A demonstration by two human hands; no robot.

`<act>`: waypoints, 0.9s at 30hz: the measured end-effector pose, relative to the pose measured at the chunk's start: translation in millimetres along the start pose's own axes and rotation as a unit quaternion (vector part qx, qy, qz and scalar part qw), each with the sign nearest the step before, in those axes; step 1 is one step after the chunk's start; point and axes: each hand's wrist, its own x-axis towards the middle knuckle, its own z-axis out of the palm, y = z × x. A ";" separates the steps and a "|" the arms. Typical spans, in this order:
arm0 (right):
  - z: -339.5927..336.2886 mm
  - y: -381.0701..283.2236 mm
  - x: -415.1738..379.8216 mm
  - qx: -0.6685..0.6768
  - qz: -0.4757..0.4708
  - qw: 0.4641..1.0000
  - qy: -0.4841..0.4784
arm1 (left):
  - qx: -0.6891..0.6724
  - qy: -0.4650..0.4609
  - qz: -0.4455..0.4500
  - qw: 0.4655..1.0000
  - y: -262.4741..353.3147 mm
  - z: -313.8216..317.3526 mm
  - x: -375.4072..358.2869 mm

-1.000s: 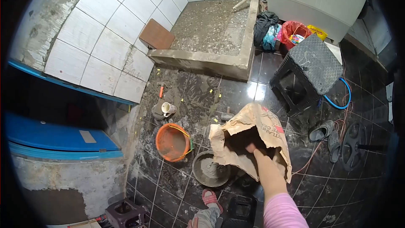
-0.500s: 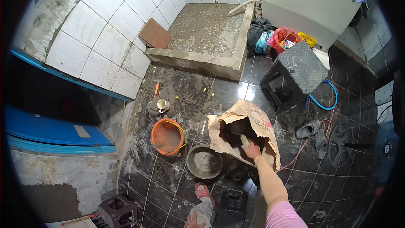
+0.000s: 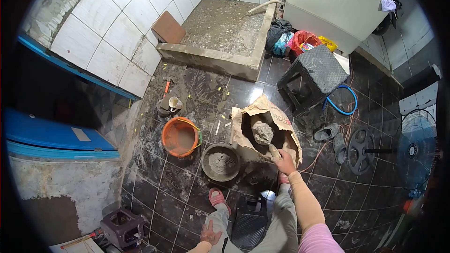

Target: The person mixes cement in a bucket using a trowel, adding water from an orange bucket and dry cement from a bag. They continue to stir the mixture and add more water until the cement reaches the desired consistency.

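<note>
My right hand (image 3: 284,163) is closed around the pale handle of a trowel (image 3: 274,151). On the trowel sits a heap of grey cement powder (image 3: 262,133), which hides its blade, inside the mouth of a torn brown paper bag (image 3: 287,124). My left hand (image 3: 211,234) lies on my left knee with its fingers spread, holding nothing. A dark round tub (image 3: 205,172) containing grey powder stands just left of the bag. Beyond it is an orange bucket (image 3: 168,149) with greyish liquid inside.
A white mug (image 3: 174,103) and an orange-handled tool (image 3: 167,85) lie beyond the bucket. One black stool (image 3: 323,68) stands at the right, another low stool (image 3: 248,225) between my legs. Slippers (image 3: 326,133) and a fan (image 3: 412,150) are farther right. A concrete curb (image 3: 211,58) crosses behind.
My right hand has drawn the trowel back toward me, and a heap of powder now shows on it. The view has shifted, showing both my legs. My left hand stays on the knee.
</note>
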 end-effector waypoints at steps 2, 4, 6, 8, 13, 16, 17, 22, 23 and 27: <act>0.8 -3.0 -8.7 -0.001 -0.003 1.000 0.012 | 0.004 -0.007 -0.001 1.000 -5.7 0.7 2.4; 2.1 -3.5 -13.9 0.001 -0.008 1.000 0.023 | 0.007 -0.006 0.002 1.000 -9.2 1.5 3.1; 2.3 -6.1 -20.4 0.005 -0.014 0.999 0.034 | 0.016 0.003 0.012 1.000 -14.9 4.2 4.6; 0.2 -9.2 -24.2 0.015 0.000 1.000 0.023 | 0.016 0.013 0.019 1.000 -17.4 5.8 4.8; -2.5 -12.3 -38.9 -0.006 -0.006 1.000 0.024 | 0.006 0.022 0.029 0.999 -19.6 3.7 -0.6; -2.3 -15.1 -51.6 0.004 -0.001 1.000 0.028 | 0.002 0.021 0.026 0.999 -20.0 2.0 -1.1; -3.1 -17.4 -55.5 0.009 0.000 1.000 0.026 | -0.003 0.023 0.030 0.999 -22.2 3.8 1.4; -8.9 -33.7 -89.1 0.002 0.028 1.000 0.002 | -0.012 0.013 0.021 1.000 -23.7 0.2 0.6; -7.3 -30.6 -97.3 -0.014 0.005 1.000 0.006 | -0.012 0.014 0.022 1.000 -24.2 -0.5 -0.1; -6.7 -38.8 -126.9 -0.028 -0.033 0.999 -0.009 | -0.017 0.021 0.030 0.999 -23.9 -3.2 1.7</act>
